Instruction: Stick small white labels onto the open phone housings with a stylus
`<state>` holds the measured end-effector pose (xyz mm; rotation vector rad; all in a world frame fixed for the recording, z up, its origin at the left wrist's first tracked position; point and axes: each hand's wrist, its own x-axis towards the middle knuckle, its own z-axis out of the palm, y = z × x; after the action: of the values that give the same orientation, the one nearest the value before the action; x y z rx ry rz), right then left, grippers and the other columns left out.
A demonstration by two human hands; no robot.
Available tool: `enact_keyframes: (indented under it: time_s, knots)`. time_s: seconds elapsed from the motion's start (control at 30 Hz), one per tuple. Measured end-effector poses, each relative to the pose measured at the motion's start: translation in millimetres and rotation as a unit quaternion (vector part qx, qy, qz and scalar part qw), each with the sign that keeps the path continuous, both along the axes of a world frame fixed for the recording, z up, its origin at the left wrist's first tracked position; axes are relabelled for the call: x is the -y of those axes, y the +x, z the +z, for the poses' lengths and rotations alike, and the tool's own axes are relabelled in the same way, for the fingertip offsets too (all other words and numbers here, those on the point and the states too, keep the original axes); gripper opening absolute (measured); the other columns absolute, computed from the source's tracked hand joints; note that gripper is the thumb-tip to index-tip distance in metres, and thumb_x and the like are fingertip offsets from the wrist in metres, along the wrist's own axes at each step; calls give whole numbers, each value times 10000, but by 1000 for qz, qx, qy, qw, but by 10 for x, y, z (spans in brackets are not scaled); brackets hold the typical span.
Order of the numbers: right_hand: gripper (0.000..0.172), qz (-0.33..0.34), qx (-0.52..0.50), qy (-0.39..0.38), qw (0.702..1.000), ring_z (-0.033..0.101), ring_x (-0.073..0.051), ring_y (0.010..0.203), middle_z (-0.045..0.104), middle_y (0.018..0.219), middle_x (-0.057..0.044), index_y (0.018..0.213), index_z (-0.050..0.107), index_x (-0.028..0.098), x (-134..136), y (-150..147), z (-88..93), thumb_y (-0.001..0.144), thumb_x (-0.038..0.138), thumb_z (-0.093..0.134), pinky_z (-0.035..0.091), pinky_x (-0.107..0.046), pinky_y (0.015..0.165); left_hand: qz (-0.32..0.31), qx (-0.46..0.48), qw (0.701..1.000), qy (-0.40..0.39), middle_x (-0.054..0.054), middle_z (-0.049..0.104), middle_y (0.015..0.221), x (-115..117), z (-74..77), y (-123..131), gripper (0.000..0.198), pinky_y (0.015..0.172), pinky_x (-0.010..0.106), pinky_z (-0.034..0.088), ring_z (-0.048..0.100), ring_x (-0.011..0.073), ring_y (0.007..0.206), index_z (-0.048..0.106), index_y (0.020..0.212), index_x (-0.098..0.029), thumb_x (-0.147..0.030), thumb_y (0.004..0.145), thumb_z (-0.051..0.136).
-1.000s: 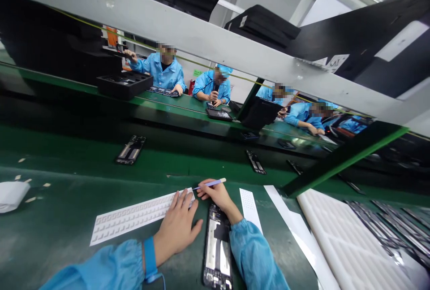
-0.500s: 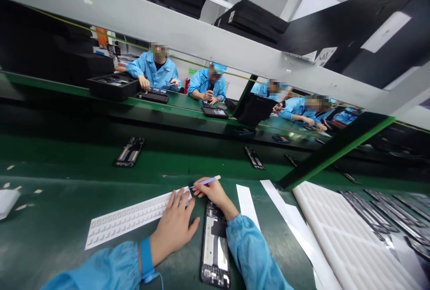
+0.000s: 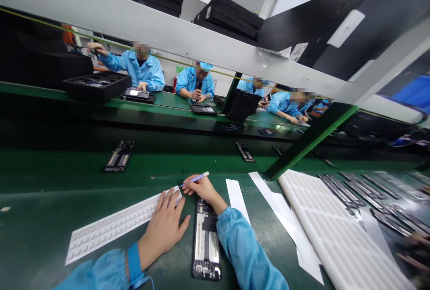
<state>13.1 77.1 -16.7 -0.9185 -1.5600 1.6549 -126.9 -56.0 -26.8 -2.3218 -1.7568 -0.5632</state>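
Note:
My left hand (image 3: 165, 231) lies flat, fingers spread, over the right end of a white sticker sheet (image 3: 104, 228) with rows of small grey shapes. In my right hand (image 3: 200, 189) is a slim purple pen-like tool (image 3: 200, 176), pinched with its thin tip pointing left at the sheet's far right corner. What the tip touches is too small to tell. An opened phone (image 3: 206, 247) rests on the green bench between my forearms, its inner parts showing. Part of its upper end is hidden by my right wrist. A blue strap (image 3: 135, 263) circles my left wrist.
Right of my forearm lie a narrow dotted sheet (image 3: 237, 193), white paper strips (image 3: 285, 214) and a ribbed white foam tray (image 3: 336, 222). Several phone frames (image 3: 342, 193) lie beyond it. A green post (image 3: 312, 142) slants up to the shelf. Co-workers in blue (image 3: 144, 70) sit opposite.
The view has turned slightly right, so the scene sits further left. Both my hands keep nearly the same pose on the sheet and tool. A co-worker opposite has raised an arm.

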Motion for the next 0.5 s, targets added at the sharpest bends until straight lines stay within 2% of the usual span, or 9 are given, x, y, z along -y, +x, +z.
enact_keyframes:
  time_s: [0.17, 0.27, 0.33, 0.43, 0.5]
  knots:
    - [482, -9, -4, -11, 1000, 719, -185, 594, 747, 705, -79, 813, 718, 119, -18, -4, 86, 621, 550, 818, 567, -270, 568, -7, 4, 1000, 22, 168, 577, 1302, -33, -60, -43, 469, 1100, 570, 322, 451, 370, 1291, 635, 1194, -142, -482, 908, 484]
    - [480, -57, -38, -4, 998, 722, -188, 610, 748, 714, -76, 821, 714, 127, 57, 35, 187, 626, 552, 821, 566, -259, 558, -16, 19, 999, 30, 177, 565, 1303, -65, -103, -59, 466, 1088, 575, 337, 441, 376, 1294, 628, 1189, -135, -477, 903, 492]
    - [475, -127, -62, 12, 990, 725, -190, 630, 749, 724, -75, 840, 712, 131, 204, 104, 230, 651, 556, 811, 564, -245, 541, -21, 34, 999, 35, 176, 545, 1317, -65, -86, -58, 445, 1093, 572, 333, 420, 373, 1310, 622, 1188, -138, -459, 907, 495]
    - [486, -233, -78, 16, 969, 727, -189, 646, 755, 748, -83, 877, 710, 128, 568, 302, 222, 680, 564, 800, 572, -238, 533, -27, 58, 996, 55, 161, 509, 1347, -5, 3, -49, 391, 1091, 590, 315, 383, 372, 1331, 607, 1202, -164, -409, 917, 498]
    - [505, -269, -77, -2, 960, 728, -195, 643, 758, 746, -91, 881, 708, 121, 869, 490, 178, 669, 568, 811, 583, -245, 537, -38, 72, 995, 58, 150, 489, 1357, 86, 68, -43, 360, 1068, 582, 343, 388, 361, 1319, 592, 1219, -185, -368, 922, 501]
